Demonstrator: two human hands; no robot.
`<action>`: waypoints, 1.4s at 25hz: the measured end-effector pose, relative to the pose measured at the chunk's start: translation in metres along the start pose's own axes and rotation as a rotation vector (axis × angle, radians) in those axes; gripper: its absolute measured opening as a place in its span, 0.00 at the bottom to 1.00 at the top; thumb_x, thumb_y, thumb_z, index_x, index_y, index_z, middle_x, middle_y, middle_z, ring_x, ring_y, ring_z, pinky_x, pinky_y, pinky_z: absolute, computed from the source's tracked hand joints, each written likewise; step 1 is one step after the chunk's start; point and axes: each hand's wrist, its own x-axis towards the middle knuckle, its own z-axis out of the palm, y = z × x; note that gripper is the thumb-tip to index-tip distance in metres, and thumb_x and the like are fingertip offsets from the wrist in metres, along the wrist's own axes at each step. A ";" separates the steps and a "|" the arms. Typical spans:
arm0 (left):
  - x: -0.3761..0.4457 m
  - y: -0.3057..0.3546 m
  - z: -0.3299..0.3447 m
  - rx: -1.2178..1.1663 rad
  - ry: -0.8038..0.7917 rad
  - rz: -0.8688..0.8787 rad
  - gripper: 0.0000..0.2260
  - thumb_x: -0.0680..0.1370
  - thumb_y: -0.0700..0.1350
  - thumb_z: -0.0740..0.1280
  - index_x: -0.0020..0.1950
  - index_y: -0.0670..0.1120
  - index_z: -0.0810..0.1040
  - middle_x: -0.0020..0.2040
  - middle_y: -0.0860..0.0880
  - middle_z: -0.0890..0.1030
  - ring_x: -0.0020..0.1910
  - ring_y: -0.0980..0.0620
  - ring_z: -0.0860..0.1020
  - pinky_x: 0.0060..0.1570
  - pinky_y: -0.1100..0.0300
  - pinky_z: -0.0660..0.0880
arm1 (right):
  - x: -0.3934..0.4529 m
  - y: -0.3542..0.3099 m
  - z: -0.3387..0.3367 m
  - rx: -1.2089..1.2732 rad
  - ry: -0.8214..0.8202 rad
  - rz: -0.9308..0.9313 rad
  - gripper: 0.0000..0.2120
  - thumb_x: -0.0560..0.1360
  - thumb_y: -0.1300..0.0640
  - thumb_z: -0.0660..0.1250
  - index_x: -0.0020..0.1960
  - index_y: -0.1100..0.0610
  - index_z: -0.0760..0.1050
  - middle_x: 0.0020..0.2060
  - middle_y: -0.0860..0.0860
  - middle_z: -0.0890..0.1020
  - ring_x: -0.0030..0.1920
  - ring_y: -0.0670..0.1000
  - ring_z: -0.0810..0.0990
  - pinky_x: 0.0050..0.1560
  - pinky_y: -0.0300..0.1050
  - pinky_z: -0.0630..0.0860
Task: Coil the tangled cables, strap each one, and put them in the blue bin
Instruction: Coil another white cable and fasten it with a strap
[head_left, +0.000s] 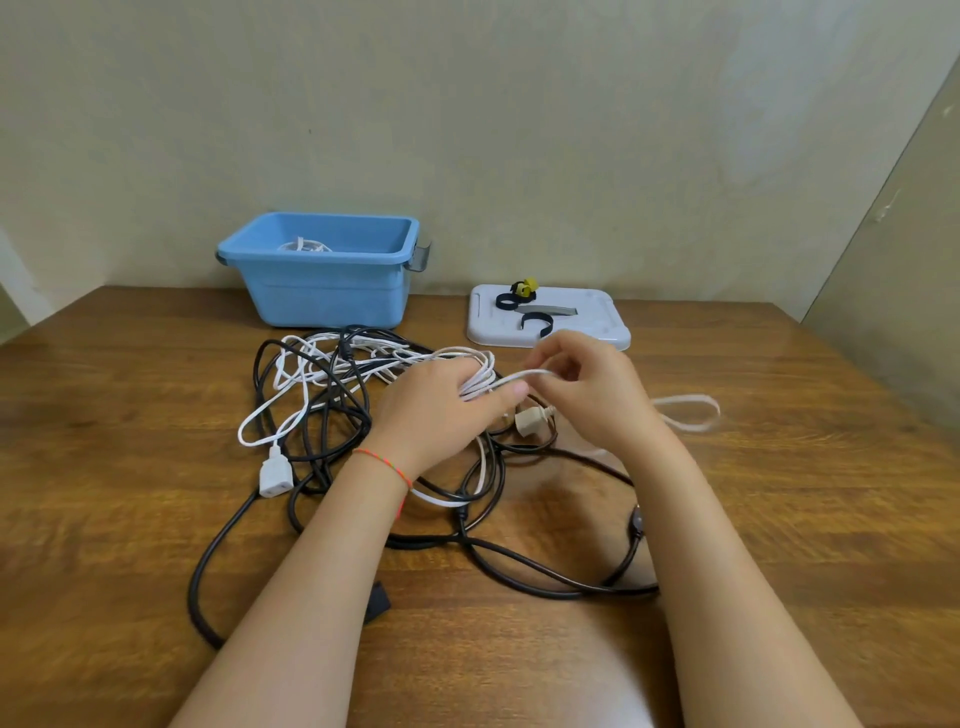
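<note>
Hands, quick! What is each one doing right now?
Left hand: closed on loops of the white cable, thumb pressing them.
Right hand: fingers pinching a strand of the same white cable.

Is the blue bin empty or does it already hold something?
Not empty: a white coiled cable shows inside the blue bin.

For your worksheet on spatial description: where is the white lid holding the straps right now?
In the head view, the white lid lies on the wooden table at the back, right of the blue bin, just beyond the right hand.
</note>
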 end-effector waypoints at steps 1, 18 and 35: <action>0.000 0.000 0.000 -0.016 -0.017 -0.011 0.23 0.76 0.61 0.67 0.31 0.47 0.66 0.30 0.52 0.70 0.34 0.50 0.72 0.34 0.53 0.68 | 0.001 0.002 -0.001 0.043 0.060 0.016 0.05 0.73 0.56 0.73 0.44 0.50 0.78 0.37 0.46 0.81 0.37 0.45 0.77 0.37 0.35 0.71; 0.007 -0.014 -0.008 -1.917 -0.112 -0.493 0.22 0.82 0.51 0.56 0.28 0.49 0.64 0.23 0.53 0.58 0.20 0.56 0.58 0.24 0.63 0.57 | 0.001 0.004 0.014 0.067 0.009 -0.042 0.08 0.81 0.57 0.63 0.47 0.51 0.80 0.38 0.45 0.84 0.41 0.43 0.79 0.42 0.39 0.72; 0.015 -0.027 -0.001 -1.842 0.277 -0.586 0.19 0.85 0.54 0.55 0.36 0.48 0.70 0.24 0.54 0.60 0.20 0.57 0.58 0.23 0.65 0.58 | 0.000 0.000 0.003 0.406 0.077 -0.055 0.09 0.81 0.56 0.64 0.45 0.57 0.80 0.36 0.51 0.82 0.39 0.48 0.82 0.46 0.44 0.81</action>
